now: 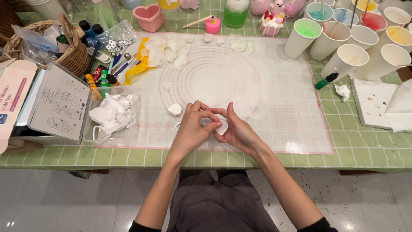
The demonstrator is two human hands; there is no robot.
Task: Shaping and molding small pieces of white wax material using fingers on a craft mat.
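Both hands meet over the near edge of a translucent mat [274,99] with pink rings. The left hand [193,129] and the right hand [238,131] pinch together on a small white heart-shaped piece [222,127], fingertips closed on it from both sides. Its long axis and the way it points cannot be told, since fingers cover most of it. Just left of the grip lies another white heart [174,109]. Further left, a clear plastic tub [110,138] holds a heap of white heart pieces. Beyond the grip to the right, white paper cups [352,58] hold green, red, yellow and blue colours, some with sticks. A wicker basket [74,58] far left holds plastic bags.
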